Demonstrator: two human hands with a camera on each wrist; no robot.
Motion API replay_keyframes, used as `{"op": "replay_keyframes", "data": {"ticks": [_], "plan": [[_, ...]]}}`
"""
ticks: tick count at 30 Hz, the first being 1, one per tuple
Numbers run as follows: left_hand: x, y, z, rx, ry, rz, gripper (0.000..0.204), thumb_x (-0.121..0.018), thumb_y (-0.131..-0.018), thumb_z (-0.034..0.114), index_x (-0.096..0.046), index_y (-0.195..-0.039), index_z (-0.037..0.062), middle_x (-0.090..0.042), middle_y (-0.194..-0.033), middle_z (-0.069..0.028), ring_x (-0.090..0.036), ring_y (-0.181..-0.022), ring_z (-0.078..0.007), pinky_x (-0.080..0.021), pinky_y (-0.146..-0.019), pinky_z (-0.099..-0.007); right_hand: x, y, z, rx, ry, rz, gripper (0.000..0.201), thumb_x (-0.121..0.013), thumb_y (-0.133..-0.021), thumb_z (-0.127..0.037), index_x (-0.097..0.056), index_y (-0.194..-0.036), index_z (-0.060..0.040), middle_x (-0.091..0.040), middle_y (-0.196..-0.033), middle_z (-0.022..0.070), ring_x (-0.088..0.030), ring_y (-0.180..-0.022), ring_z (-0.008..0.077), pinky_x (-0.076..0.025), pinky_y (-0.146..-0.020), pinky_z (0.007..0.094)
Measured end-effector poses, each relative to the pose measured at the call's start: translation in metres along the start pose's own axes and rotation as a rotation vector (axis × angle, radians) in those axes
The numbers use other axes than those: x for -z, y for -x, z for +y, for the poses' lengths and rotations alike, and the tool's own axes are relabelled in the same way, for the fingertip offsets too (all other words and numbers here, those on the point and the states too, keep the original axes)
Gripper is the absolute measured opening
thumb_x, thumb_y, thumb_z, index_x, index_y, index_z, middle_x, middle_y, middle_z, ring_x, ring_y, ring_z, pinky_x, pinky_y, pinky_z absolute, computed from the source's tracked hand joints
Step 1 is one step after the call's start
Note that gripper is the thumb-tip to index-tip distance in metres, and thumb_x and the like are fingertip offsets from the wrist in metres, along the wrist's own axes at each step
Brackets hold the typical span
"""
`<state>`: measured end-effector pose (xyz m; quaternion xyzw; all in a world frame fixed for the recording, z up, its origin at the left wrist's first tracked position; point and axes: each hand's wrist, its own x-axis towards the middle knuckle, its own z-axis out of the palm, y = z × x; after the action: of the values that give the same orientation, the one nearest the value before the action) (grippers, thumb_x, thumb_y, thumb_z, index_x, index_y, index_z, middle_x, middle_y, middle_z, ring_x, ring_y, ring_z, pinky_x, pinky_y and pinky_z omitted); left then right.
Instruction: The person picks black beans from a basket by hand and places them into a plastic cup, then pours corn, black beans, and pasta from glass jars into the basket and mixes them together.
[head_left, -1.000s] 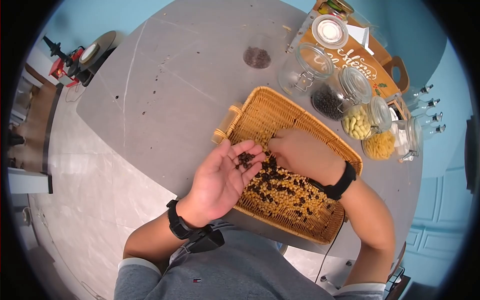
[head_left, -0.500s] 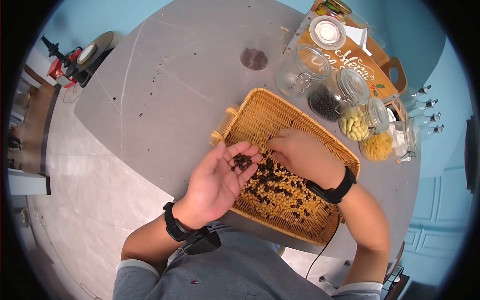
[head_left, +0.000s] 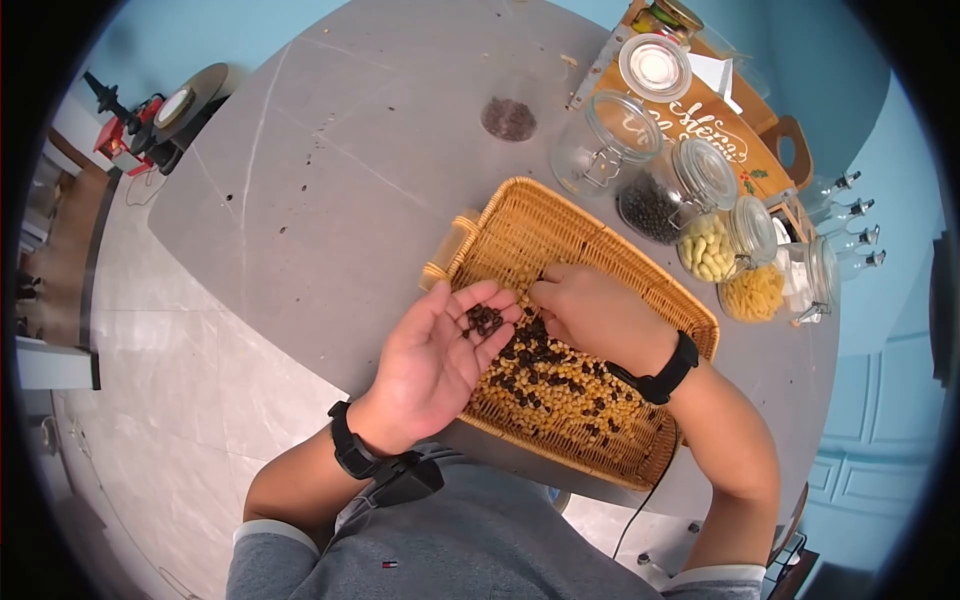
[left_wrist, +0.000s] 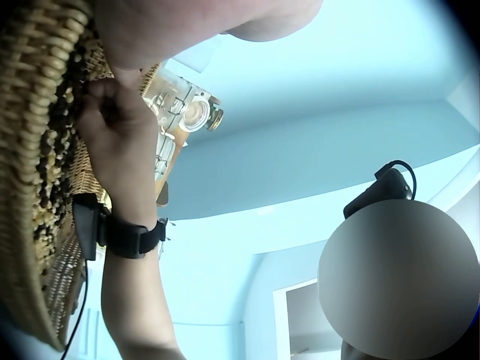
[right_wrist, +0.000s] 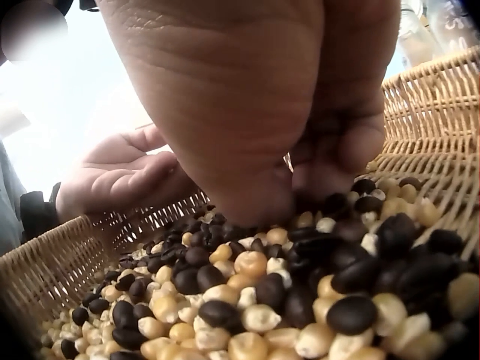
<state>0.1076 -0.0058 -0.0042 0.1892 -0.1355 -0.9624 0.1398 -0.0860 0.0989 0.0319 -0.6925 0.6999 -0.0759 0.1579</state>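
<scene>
A wicker basket [head_left: 540,205] holds yellow corn kernels [right_wrist: 259,318] mixed with dark coffee beans [right_wrist: 351,315]. My left hand [head_left: 425,365] lies palm up over the basket's near left edge, fingers loosely extended, and carries a small heap of coffee beans [head_left: 483,321]. Beside it, my right hand [head_left: 605,315] reaches down into the basket, fingers bent. Its thumb and fingertips come close together right at the mix in the right wrist view; I cannot tell whether a bean is between them.
Behind the basket stand clip-top glass jars: one with nothing visible inside [head_left: 585,165], one of dark beans [head_left: 650,208], others of pale nuts [head_left: 708,252] and pasta [head_left: 752,292]. A clear cup [head_left: 508,118] of brown bits is farther back. A wooden crate [head_left: 705,130] lines the edge.
The head view shifts slightly. My right hand moves a little within the basket, its fingertips staying low at the mix. My left hand keeps its beans, palm up.
</scene>
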Motion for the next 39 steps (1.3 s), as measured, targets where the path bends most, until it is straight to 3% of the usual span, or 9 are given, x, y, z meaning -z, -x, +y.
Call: {"op": "replay_keyframes", "data": {"ticks": [8,17,20,23,25,26,29,32,39], "plan": [[-0.002,-0.001,-0.001,0.007,-0.023,-0.025,0.047,-0.039,-0.105,0.04,-0.054,-0.124,-0.0004,-0.057,-0.123,-0.0134,-0.053,-0.119,-0.0253,-0.038,-0.109,-0.0381,-0.002,0.0,-0.005,0.061,0.118,0.023,0.011,-0.065,-0.077,-0.005,-0.066,-0.087,-0.0016,-0.061,-0.087,0.0152,-0.064,-0.086,0.0347,-0.051,-0.074,0.0443],[-0.003,-0.004,-0.001,0.014,-0.034,-0.024,0.047,-0.039,-0.105,0.04,-0.053,-0.123,-0.0003,-0.058,-0.122,-0.0133,-0.053,-0.119,-0.0254,-0.038,-0.11,-0.0387,0.002,-0.002,0.015,0.008,-0.111,0.059,0.009,-0.066,-0.074,-0.004,-0.061,-0.081,-0.002,-0.061,-0.082,0.0157,-0.062,-0.081,0.0376,-0.05,-0.071,0.0452],[-0.003,-0.007,-0.003,0.018,-0.028,0.023,0.051,-0.04,-0.104,0.041,-0.052,-0.125,-0.0036,-0.058,-0.125,-0.0161,-0.054,-0.121,-0.028,-0.041,-0.109,-0.0373,0.023,0.0,0.007,0.029,-0.273,0.134,0.008,-0.066,-0.075,-0.002,-0.061,-0.082,-0.0006,-0.061,-0.077,0.0152,-0.061,-0.076,0.0378,-0.05,-0.068,0.0435],[-0.003,-0.009,-0.003,0.038,-0.033,0.007,0.052,-0.04,-0.103,0.041,-0.051,-0.126,-0.0039,-0.058,-0.125,-0.0161,-0.054,-0.121,-0.0279,-0.041,-0.109,-0.0371,0.031,0.0,-0.009,-0.089,-0.6,0.128,0.009,-0.066,-0.076,-0.002,-0.063,-0.084,0.0,-0.063,-0.077,0.0152,-0.061,-0.073,0.0373,-0.049,-0.066,0.0415],[-0.005,-0.01,-0.003,0.059,-0.016,0.015,0.047,-0.041,-0.104,0.04,-0.053,-0.122,-0.0015,-0.058,-0.121,-0.0147,-0.053,-0.118,-0.0264,-0.039,-0.109,-0.0389,0.031,-0.003,-0.013,-0.039,-0.729,0.112,0.012,-0.067,-0.08,0.001,-0.066,-0.092,-0.0021,-0.062,-0.079,0.013,-0.061,-0.071,0.0276,-0.048,-0.065,0.0347],[-0.005,-0.01,-0.003,0.062,-0.014,0.012,0.047,-0.041,-0.104,0.04,-0.053,-0.122,-0.0015,-0.058,-0.121,-0.0147,-0.053,-0.118,-0.0264,-0.039,-0.109,-0.0389,0.028,-0.004,-0.007,-0.042,-0.727,0.112,0.012,-0.067,-0.08,0.001,-0.066,-0.092,-0.0021,-0.062,-0.079,0.013,-0.061,-0.071,0.0276,-0.048,-0.065,0.0347],[-0.005,-0.009,-0.002,0.031,-0.035,0.03,0.052,-0.041,-0.103,0.041,-0.05,-0.127,-0.0046,-0.058,-0.126,-0.0169,-0.054,-0.121,-0.0285,-0.041,-0.109,-0.0374,0.011,-0.006,0.016,-0.038,-0.238,0.246,0.018,-0.069,-0.079,-0.001,-0.068,-0.097,-0.0003,-0.062,-0.083,0.0141,-0.062,-0.078,0.0306,-0.05,-0.069,0.0378],[-0.004,-0.009,-0.002,0.033,-0.013,0.035,0.052,-0.041,-0.103,0.041,-0.051,-0.126,-0.0046,-0.058,-0.126,-0.0173,-0.054,-0.121,-0.0289,-0.041,-0.109,-0.0377,-0.001,-0.004,0.014,-0.059,-0.093,0.179,0.012,-0.066,-0.079,-0.006,-0.066,-0.089,-0.0002,-0.062,-0.084,0.0155,-0.062,-0.086,0.0353,-0.051,-0.076,0.0438],[-0.002,-0.01,-0.002,0.033,-0.009,0.006,0.049,-0.042,-0.104,0.04,-0.052,-0.124,-0.0029,-0.058,-0.123,-0.016,-0.053,-0.12,-0.0277,-0.039,-0.11,-0.0384,-0.009,-0.002,0.01,-0.007,0.06,0.151,0.007,-0.063,-0.078,-0.006,-0.064,-0.083,-0.0017,-0.06,-0.084,0.0145,-0.062,-0.085,0.0344,-0.051,-0.074,0.0442]]}}
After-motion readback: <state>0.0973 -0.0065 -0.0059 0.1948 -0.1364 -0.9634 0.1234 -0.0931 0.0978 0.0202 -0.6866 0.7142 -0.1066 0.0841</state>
